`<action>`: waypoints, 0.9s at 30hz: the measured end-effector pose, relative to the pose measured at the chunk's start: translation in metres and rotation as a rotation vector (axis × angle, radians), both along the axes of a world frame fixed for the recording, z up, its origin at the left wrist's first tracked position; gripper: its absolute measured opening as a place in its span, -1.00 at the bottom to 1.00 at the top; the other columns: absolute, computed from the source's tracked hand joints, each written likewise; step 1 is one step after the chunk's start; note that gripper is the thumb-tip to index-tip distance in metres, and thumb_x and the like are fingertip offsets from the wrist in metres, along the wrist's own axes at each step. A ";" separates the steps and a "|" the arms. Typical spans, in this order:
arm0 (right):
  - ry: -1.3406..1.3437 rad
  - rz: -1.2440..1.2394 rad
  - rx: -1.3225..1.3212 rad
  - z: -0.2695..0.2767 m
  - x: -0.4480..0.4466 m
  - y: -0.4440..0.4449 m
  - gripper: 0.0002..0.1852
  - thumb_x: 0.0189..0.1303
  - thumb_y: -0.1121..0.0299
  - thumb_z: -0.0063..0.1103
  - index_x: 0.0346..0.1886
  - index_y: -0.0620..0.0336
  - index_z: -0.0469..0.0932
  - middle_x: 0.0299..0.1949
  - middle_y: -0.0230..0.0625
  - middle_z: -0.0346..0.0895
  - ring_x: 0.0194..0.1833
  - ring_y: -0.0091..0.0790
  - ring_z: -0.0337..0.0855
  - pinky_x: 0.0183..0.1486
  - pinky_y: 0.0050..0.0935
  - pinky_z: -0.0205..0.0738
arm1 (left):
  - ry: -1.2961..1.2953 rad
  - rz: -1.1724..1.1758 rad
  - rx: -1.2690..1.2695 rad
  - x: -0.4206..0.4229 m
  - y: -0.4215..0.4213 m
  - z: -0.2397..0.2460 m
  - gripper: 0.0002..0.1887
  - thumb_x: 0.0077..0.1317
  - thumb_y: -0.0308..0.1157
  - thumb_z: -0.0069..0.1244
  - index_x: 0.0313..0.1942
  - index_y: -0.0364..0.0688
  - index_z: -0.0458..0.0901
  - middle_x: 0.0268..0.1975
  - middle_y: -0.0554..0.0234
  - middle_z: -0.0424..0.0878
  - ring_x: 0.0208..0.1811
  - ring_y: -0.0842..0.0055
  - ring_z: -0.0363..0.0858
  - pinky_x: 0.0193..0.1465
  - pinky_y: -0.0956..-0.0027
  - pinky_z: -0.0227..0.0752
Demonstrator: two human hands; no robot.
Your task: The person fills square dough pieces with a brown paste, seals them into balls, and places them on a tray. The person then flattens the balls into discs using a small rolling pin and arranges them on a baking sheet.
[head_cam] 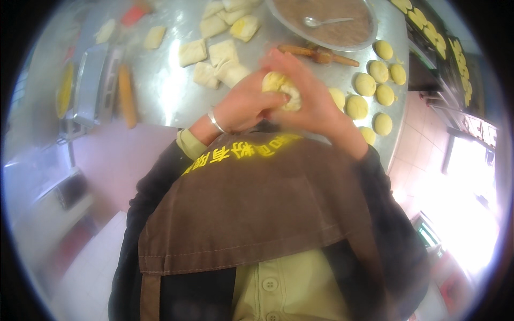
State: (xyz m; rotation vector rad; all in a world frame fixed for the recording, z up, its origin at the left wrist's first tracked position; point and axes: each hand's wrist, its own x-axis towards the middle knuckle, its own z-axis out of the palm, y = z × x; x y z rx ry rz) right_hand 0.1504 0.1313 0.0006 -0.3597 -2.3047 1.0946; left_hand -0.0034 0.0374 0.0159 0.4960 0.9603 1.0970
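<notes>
Both hands are together above the front of a metal worktable, around a yellowish piece of dough (274, 81) with a gathered, ruffled opening. My left hand (245, 98), a silver bangle at its wrist, holds the piece from the left, its thumb at the opening. My right hand (311, 94) cups the piece from the right, its raised fingers blurred. The inside of the dough is mostly hidden. Just left of the hands lie folded pale dough squares (223, 52). To the right sit several round yellow dough pieces (357, 107).
Behind the hands, a metal bowl (371, 38) holds brown filling and a spoon (321, 21). A wooden rolling pin (341, 59) lies before it. Another wooden rod (127, 96) and a metal box (90, 84) are at left. Dark trays (441, 60) bear dough pieces at far right.
</notes>
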 end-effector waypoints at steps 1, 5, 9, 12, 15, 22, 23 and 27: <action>-0.040 0.009 -0.015 -0.003 0.003 0.000 -0.10 -0.08 0.33 0.51 0.41 0.13 0.27 0.37 -0.17 0.37 0.40 0.08 0.31 0.45 -0.03 0.18 | -0.167 0.103 -0.011 0.009 -0.001 0.008 -0.59 0.28 -0.50 -0.03 0.16 -0.22 0.43 -0.15 0.33 0.54 -0.20 0.63 0.53 -0.23 0.45 0.44; -0.112 -0.099 -0.020 -0.007 -0.002 -0.014 -0.14 -0.04 0.34 0.49 0.40 0.13 0.29 0.37 -0.11 0.37 0.43 0.07 0.28 0.47 -0.03 0.15 | -0.131 0.186 0.083 0.009 0.000 -0.016 -0.56 0.29 -0.48 -0.03 0.20 -0.22 0.42 -0.06 0.28 0.54 -0.22 0.61 0.54 -0.27 0.46 0.43; 0.049 0.024 0.020 0.005 -0.007 -0.004 -0.29 0.03 0.36 0.44 0.32 0.06 0.41 0.31 -0.15 0.45 0.38 0.05 0.36 0.40 -0.10 0.29 | 0.362 -0.084 0.112 -0.011 -0.001 -0.020 -0.57 0.32 -0.46 0.03 0.20 -0.23 0.43 0.04 0.25 0.49 -0.07 0.58 0.51 -0.09 0.43 0.43; -0.060 0.084 -0.011 0.005 0.001 0.003 -0.22 -0.02 0.36 0.47 0.35 0.08 0.36 0.35 -0.14 0.40 0.40 0.01 0.33 0.43 -0.09 0.22 | 0.211 -0.027 0.179 -0.007 -0.002 -0.016 -0.60 0.28 -0.48 0.02 0.14 -0.28 0.48 -0.02 0.26 0.51 -0.13 0.59 0.52 -0.15 0.42 0.43; -0.062 -0.033 -0.123 -0.004 0.003 -0.007 -0.19 -0.05 0.37 0.49 0.36 0.11 0.35 0.35 -0.14 0.39 0.40 -0.01 0.32 0.49 -0.03 0.09 | -0.081 0.094 0.146 0.004 -0.003 -0.001 -0.59 0.26 -0.51 -0.03 0.14 -0.30 0.48 0.01 0.26 0.52 -0.08 0.59 0.52 -0.12 0.42 0.43; 0.005 0.063 0.140 0.008 -0.002 0.005 -0.22 -0.06 0.41 0.48 0.33 0.09 0.37 0.34 -0.16 0.41 0.37 -0.01 0.37 0.47 0.03 0.12 | 0.026 -0.019 -0.004 -0.006 0.000 0.010 -0.56 0.26 -0.51 0.02 0.17 -0.23 0.46 -0.03 0.26 0.57 -0.02 0.57 0.55 -0.05 0.38 0.48; -0.029 0.100 0.128 0.009 0.000 0.007 -0.18 -0.08 0.41 0.49 0.34 0.09 0.35 0.36 -0.16 0.39 0.39 -0.02 0.34 0.48 0.04 0.10 | -0.119 0.033 0.014 -0.003 0.000 0.010 -0.56 0.24 -0.51 0.01 0.16 -0.24 0.46 -0.08 0.26 0.60 -0.08 0.60 0.58 -0.12 0.40 0.50; 0.079 -0.019 0.026 -0.004 0.000 -0.002 -0.20 -0.08 0.43 0.48 0.33 0.10 0.36 0.32 -0.18 0.43 0.38 -0.06 0.35 0.51 0.06 0.02 | -0.120 0.033 0.112 -0.001 -0.001 -0.003 -0.48 0.31 -0.55 -0.13 0.31 -0.27 0.30 0.16 0.14 0.52 0.18 0.41 0.57 0.11 0.32 0.55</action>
